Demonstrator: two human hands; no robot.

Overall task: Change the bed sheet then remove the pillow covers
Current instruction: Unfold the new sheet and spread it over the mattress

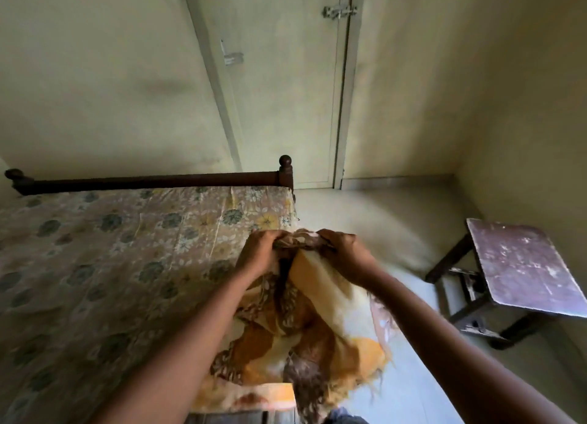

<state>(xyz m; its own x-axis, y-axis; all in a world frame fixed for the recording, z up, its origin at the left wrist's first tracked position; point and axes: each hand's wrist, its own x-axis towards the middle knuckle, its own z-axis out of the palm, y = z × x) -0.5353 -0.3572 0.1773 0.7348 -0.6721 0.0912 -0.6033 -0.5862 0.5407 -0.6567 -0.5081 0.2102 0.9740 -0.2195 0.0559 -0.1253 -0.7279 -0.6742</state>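
head view: a person stands at the bed's near right corner. 2 hands curl tight on the bunched far end of a brown and orange pillow cover [266,338]. the left grip [262,252] and right grip [344,255] sit near each other, gathered cloth between them. a pale cream surface [320,283], probably the pillow, shows below the right grip. the cover trails from both grips back toward the person, its long axis near to far. a floral bed sheet [127,248] lies left; a worn stool [524,264] stands well apart, right.
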